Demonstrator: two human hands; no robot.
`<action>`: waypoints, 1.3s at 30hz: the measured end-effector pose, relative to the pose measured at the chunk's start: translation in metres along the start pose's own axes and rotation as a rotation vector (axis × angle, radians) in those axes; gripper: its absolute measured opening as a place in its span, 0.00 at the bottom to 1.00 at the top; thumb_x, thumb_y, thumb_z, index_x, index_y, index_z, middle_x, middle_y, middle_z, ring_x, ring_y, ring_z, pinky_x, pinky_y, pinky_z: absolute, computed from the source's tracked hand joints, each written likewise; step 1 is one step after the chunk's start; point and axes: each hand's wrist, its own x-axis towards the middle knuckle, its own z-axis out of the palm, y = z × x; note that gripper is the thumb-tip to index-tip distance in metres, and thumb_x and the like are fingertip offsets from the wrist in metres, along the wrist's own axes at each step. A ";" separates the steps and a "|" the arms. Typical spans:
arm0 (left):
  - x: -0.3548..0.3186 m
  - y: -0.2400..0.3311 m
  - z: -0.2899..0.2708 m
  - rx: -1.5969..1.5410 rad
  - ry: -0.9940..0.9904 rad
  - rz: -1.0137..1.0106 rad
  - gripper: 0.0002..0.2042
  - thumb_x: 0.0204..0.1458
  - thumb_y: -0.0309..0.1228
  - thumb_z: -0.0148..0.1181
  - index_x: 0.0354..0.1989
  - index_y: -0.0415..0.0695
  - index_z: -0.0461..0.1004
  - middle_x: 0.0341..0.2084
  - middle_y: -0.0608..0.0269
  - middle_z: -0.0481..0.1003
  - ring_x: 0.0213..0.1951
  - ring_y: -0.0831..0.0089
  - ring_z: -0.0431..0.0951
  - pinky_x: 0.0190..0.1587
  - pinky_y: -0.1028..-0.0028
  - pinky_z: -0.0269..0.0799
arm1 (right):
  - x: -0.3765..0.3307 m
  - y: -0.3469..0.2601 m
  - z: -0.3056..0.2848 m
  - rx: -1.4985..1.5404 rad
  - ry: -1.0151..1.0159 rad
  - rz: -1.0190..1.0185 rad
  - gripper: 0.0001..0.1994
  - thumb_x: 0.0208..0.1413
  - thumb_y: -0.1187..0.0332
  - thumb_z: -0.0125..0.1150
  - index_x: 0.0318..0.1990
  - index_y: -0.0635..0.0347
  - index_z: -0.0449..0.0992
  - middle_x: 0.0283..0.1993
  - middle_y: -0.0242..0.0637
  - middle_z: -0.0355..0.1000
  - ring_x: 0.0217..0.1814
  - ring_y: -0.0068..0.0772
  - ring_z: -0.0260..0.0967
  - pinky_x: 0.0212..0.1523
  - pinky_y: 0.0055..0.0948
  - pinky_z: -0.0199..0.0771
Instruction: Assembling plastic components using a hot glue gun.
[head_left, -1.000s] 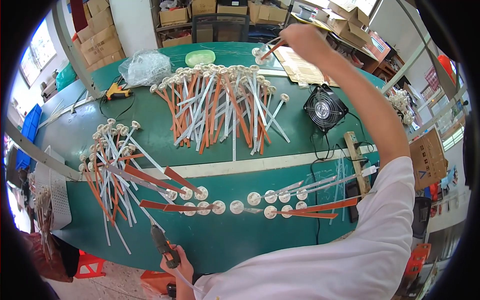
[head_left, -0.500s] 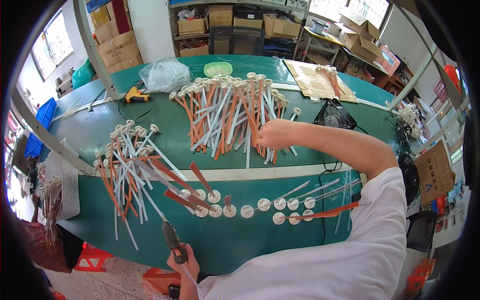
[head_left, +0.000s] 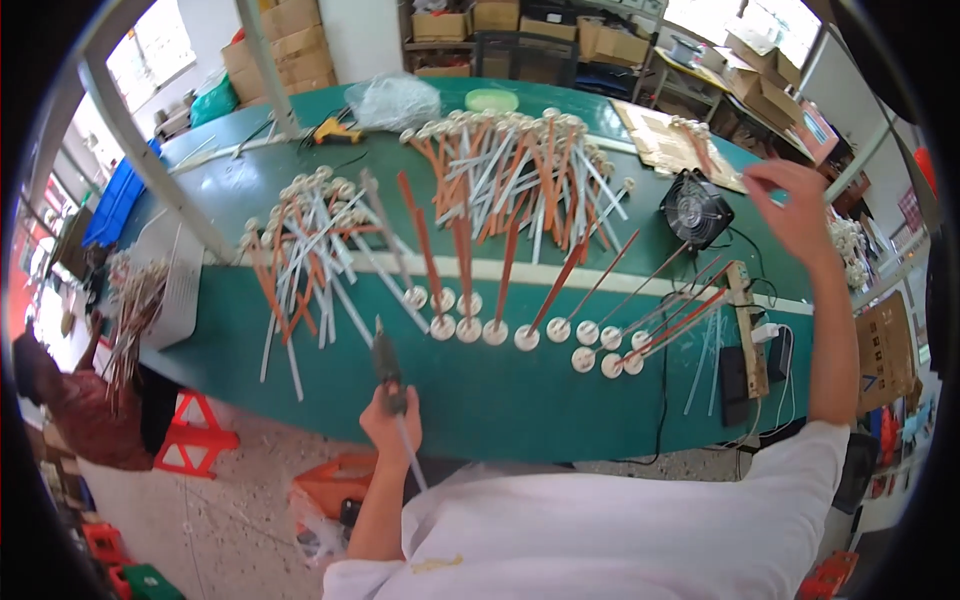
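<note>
Left hand [head_left: 390, 425] closed around a glue gun [head_left: 386, 365] aimed up at the near row of roughly a dozen disc-footed sticks [head_left: 520, 335] on the green table [head_left: 480, 400], right hand [head_left: 795, 210] raised half-open and apparently empty beyond the small black fan [head_left: 695, 208], and two heaps of finished sticks [head_left: 510, 175] lying farther back.

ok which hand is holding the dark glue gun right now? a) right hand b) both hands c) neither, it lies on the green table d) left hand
d: the left hand has its grip around the dark glue gun near the front edge of the green table, while the right hand is raised, apart from it, beyond the small black fan.
</note>
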 end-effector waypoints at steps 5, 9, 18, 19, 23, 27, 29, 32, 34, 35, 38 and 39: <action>-0.001 0.003 -0.003 -0.023 0.009 -0.001 0.09 0.48 0.29 0.66 0.32 0.38 0.74 0.17 0.50 0.71 0.19 0.55 0.74 0.26 0.69 0.70 | -0.148 -0.063 -0.023 0.311 0.273 0.154 0.02 0.56 0.80 0.58 0.35 0.67 0.75 0.31 0.38 0.72 0.30 0.27 0.70 0.32 0.25 0.70; -0.005 0.001 -0.003 -0.040 0.015 0.032 0.09 0.48 0.29 0.67 0.32 0.38 0.74 0.17 0.51 0.72 0.19 0.57 0.74 0.26 0.69 0.70 | -0.217 -0.162 0.071 0.820 0.108 0.421 0.01 0.51 0.78 0.62 0.30 0.65 0.77 0.26 0.38 0.74 0.24 0.25 0.72 0.26 0.23 0.74; -0.002 -0.014 -0.006 -0.193 0.006 -0.118 0.08 0.49 0.27 0.67 0.32 0.39 0.73 0.19 0.67 0.73 0.23 0.81 0.73 0.28 0.76 0.69 | -0.195 -0.306 0.233 1.203 -0.483 0.427 0.27 0.46 0.74 0.72 0.56 0.62 0.72 0.43 0.41 0.76 0.37 0.26 0.76 0.36 0.26 0.80; -0.003 -0.017 -0.007 -0.266 0.047 -0.162 0.08 0.50 0.26 0.67 0.34 0.39 0.73 0.20 0.69 0.73 0.24 0.82 0.72 0.28 0.77 0.69 | -0.180 -0.315 0.242 1.198 -0.480 0.356 0.31 0.45 0.73 0.73 0.59 0.61 0.68 0.48 0.42 0.74 0.41 0.28 0.76 0.38 0.27 0.80; -0.007 -0.019 -0.010 -0.405 0.167 -0.239 0.11 0.49 0.26 0.67 0.38 0.40 0.71 0.22 0.68 0.75 0.25 0.81 0.74 0.29 0.76 0.72 | -0.129 -0.334 0.273 1.288 -0.493 0.171 0.40 0.42 0.67 0.76 0.64 0.61 0.62 0.58 0.43 0.68 0.49 0.38 0.74 0.47 0.32 0.78; -0.014 -0.026 -0.011 -0.243 0.095 -0.205 0.13 0.47 0.30 0.68 0.39 0.41 0.71 0.23 0.61 0.75 0.25 0.75 0.76 0.29 0.73 0.72 | -0.112 -0.339 0.301 1.218 -0.511 -0.031 0.44 0.39 0.60 0.76 0.65 0.62 0.59 0.58 0.50 0.66 0.54 0.54 0.69 0.55 0.40 0.72; -0.011 -0.020 -0.013 -0.191 0.006 -0.135 0.16 0.45 0.33 0.67 0.40 0.41 0.72 0.24 0.55 0.75 0.26 0.66 0.77 0.30 0.69 0.72 | -0.119 -0.340 0.311 1.212 -0.482 -0.047 0.40 0.40 0.60 0.74 0.62 0.62 0.62 0.51 0.48 0.70 0.52 0.52 0.71 0.51 0.40 0.73; -0.013 -0.021 -0.019 -0.160 -0.020 -0.085 0.16 0.45 0.33 0.66 0.40 0.42 0.72 0.25 0.52 0.75 0.26 0.59 0.78 0.30 0.68 0.72 | -0.127 -0.342 0.305 1.109 -0.637 0.073 0.33 0.41 0.60 0.72 0.56 0.62 0.66 0.43 0.46 0.73 0.46 0.51 0.73 0.46 0.40 0.74; -0.008 -0.021 -0.018 -0.154 -0.044 -0.046 0.14 0.46 0.32 0.67 0.39 0.42 0.72 0.25 0.52 0.75 0.25 0.58 0.78 0.30 0.69 0.72 | -0.133 -0.340 0.309 1.143 -0.538 0.004 0.31 0.42 0.62 0.72 0.54 0.64 0.67 0.44 0.44 0.74 0.45 0.45 0.74 0.46 0.37 0.74; -0.008 -0.019 -0.017 -0.131 -0.051 -0.021 0.15 0.45 0.33 0.67 0.39 0.42 0.72 0.26 0.51 0.76 0.27 0.56 0.78 0.31 0.68 0.72 | -0.133 -0.339 0.312 1.169 -0.433 -0.039 0.29 0.43 0.63 0.72 0.53 0.66 0.68 0.44 0.42 0.74 0.44 0.39 0.75 0.46 0.35 0.74; -0.011 -0.021 -0.020 -0.126 -0.144 -0.073 0.19 0.42 0.34 0.67 0.42 0.41 0.72 0.29 0.50 0.77 0.31 0.53 0.78 0.35 0.65 0.73 | -0.129 -0.341 0.308 1.199 -0.498 0.048 0.26 0.43 0.65 0.71 0.49 0.66 0.70 0.42 0.41 0.74 0.42 0.35 0.74 0.45 0.32 0.75; -0.009 -0.022 -0.021 -0.123 -0.138 -0.028 0.20 0.40 0.34 0.66 0.43 0.41 0.72 0.29 0.50 0.77 0.31 0.53 0.78 0.35 0.64 0.73 | -0.127 -0.341 0.308 1.199 -0.498 0.045 0.26 0.43 0.65 0.71 0.49 0.66 0.70 0.42 0.41 0.74 0.42 0.35 0.74 0.45 0.32 0.75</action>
